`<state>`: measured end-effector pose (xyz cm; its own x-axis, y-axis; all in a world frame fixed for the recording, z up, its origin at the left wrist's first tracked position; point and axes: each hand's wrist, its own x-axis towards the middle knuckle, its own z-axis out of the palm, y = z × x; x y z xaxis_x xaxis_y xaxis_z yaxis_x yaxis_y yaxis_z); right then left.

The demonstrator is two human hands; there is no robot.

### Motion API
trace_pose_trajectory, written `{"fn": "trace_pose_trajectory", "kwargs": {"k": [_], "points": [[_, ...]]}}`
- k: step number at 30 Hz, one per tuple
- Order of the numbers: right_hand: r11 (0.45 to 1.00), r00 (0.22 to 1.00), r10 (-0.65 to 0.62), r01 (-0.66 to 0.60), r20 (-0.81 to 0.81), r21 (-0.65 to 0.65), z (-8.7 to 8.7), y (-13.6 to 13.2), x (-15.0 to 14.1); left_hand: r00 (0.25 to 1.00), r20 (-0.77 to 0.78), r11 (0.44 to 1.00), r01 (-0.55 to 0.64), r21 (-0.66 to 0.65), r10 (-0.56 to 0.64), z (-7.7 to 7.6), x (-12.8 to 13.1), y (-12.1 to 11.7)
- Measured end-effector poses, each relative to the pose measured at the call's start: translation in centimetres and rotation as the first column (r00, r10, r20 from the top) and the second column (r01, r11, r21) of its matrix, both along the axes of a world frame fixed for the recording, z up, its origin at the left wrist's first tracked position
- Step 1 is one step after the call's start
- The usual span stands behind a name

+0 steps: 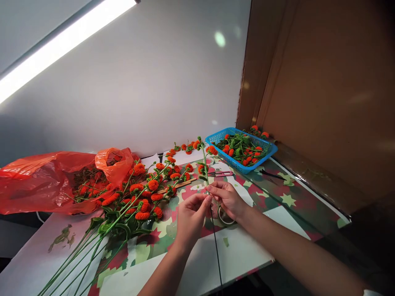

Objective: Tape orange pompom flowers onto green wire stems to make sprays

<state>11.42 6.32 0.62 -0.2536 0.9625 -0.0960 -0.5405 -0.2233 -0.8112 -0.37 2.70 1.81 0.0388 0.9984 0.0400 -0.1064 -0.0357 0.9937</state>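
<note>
Both my hands meet over the patterned table mat, pinching one thin green flower stem that rises upright to a small bud at its top. My left hand grips the stem from the left with closed fingers. My right hand pinches it from the right, just above. A dark wire part of the stem runs down toward the table's near edge. A roll of tape lies under my right wrist.
A pile of orange crocheted flowers on long green stems lies to the left, beside an orange plastic bag holding more. A blue basket of small orange blossoms stands at the back right. Small snips lie behind my hands. A cardboard wall rises at right.
</note>
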Motion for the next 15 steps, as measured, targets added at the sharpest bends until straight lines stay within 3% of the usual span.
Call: {"fn": "trace_pose_trajectory", "kwargs": {"k": [6,10,11,13,15], "points": [[0.958,0.952,0.279,-0.284,-0.121,-0.024,0.2,-0.1,0.2,0.991,0.096,0.995,0.096,0.027,-0.098,-0.1,-0.2,0.0],[0.942,0.936,0.334,-0.336,-0.115,0.005,0.3,-0.3,0.3,0.993,0.001,0.99,0.121,0.07,-0.121,-0.6,-0.6,0.0],[0.946,0.941,0.325,-0.325,-0.095,0.021,0.3,-0.3,0.4,0.993,-0.091,0.99,0.091,0.112,-0.081,-0.6,-0.8,0.0],[0.954,0.955,0.295,-0.293,-0.014,0.067,0.1,-0.3,0.4,0.943,-0.299,0.953,-0.057,0.296,0.149,-0.4,-1.4,0.2],[0.958,0.963,0.259,-0.266,0.076,0.108,-0.1,-0.3,0.5,0.797,-0.382,0.802,-0.201,0.562,0.468,-0.1,-2.1,0.6]]}}
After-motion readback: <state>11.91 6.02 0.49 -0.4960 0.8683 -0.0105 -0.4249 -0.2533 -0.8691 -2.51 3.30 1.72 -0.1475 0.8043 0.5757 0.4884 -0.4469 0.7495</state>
